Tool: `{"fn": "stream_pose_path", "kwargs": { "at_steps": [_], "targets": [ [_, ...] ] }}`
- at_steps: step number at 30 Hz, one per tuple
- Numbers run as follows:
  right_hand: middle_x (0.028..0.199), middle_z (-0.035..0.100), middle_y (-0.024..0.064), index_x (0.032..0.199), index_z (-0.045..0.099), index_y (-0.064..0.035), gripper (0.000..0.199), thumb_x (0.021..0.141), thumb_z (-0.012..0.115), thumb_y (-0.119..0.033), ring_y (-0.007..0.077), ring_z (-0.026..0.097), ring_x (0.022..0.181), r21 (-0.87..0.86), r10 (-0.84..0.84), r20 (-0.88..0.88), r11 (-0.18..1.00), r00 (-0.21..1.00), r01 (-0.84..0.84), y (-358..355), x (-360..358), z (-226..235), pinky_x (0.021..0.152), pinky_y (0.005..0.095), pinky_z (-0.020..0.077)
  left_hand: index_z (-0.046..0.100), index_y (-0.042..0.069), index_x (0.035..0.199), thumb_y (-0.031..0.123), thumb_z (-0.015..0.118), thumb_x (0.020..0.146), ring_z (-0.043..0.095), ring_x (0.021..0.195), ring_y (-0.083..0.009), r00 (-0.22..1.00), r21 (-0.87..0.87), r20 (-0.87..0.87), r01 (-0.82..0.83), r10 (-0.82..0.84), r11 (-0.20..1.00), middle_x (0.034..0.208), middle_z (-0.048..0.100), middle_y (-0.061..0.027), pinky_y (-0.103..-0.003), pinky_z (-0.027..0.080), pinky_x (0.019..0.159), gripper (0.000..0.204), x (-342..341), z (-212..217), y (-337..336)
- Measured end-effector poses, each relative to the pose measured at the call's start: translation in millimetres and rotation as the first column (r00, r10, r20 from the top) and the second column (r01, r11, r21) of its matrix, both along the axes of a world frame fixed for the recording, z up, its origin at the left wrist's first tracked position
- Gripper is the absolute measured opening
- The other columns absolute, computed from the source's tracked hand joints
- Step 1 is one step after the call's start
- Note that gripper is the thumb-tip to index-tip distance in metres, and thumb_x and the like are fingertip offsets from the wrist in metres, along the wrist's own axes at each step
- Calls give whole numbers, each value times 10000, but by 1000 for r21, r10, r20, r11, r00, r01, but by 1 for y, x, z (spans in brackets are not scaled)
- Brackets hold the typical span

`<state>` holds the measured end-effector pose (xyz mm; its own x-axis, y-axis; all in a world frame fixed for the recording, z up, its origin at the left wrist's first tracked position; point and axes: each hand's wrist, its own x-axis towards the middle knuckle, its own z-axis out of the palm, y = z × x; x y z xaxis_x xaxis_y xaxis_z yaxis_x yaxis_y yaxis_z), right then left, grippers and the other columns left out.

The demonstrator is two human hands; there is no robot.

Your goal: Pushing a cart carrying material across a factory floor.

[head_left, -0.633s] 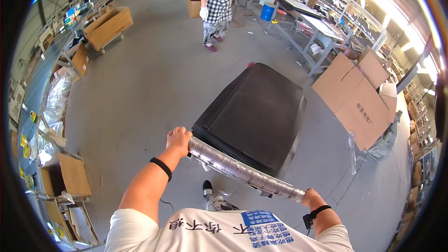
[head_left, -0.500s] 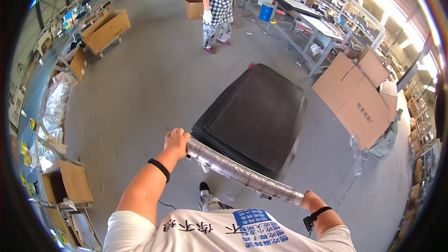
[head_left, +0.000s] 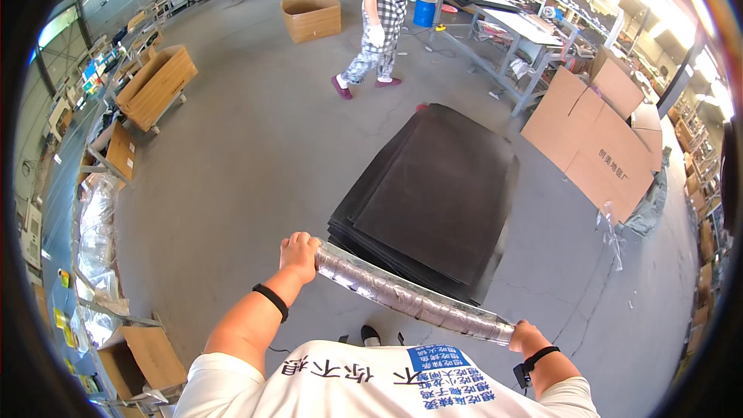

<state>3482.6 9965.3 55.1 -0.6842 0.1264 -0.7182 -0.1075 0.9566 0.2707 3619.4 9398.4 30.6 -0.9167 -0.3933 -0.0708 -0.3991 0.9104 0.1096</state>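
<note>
A long roll of shiny, see-through plastic film (head_left: pixel 410 294) stretches crosswise in front of me. Its left end is in my left hand (head_left: pixel 299 255), fingers wrapped round it. At the other end, lower and nearer my body, my right hand (head_left: pixel 528 336) is closed on the roll. Just beyond lies a thick stack of black rectangular sheets (head_left: pixel 433 193), its layers slightly fanned on the left side. The roll runs past the stack's near edge; whether the two touch I cannot tell.
A person in a checked apron (head_left: pixel 385 19) stands beyond the stack, near an open cardboard box (head_left: pixel 311 18). Flattened cardboard (head_left: pixel 592 143) leans to the right, below a metal-legged table (head_left: pixel 507 70). A long box on a cart (head_left: pixel 157 89) stands at left.
The person in the apron has stepped to the right and is mid-stride. My view has shifted slightly; both hands keep hold of the roll.
</note>
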Motion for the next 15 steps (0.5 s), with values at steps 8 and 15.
{"fn": "stream_pose_path", "kwargs": {
  "at_steps": [8,15],
  "targets": [
    [1266,634,124,1267,614,-117,516,764,705,-185,318,614,1172,53,-65,-36,996,997,67,-46,-6,10,980,374,507,614,189,1147,111,698,760,450,1251,-230,998,-5,30,48,-48,999,1203,541,-50,-417,347,1038,403,-27,7,-41],
    [1287,626,87,1268,639,-206,475,797,680,-163,310,597,1197,66,-96,-70,993,993,100,-66,2,6,994,384,502,607,196,1150,114,699,759,455,1237,-235,996,-5,66,61,-61,998,1192,534,-48,-419,353,1033,410,-38,7,-67]
  ]
}}
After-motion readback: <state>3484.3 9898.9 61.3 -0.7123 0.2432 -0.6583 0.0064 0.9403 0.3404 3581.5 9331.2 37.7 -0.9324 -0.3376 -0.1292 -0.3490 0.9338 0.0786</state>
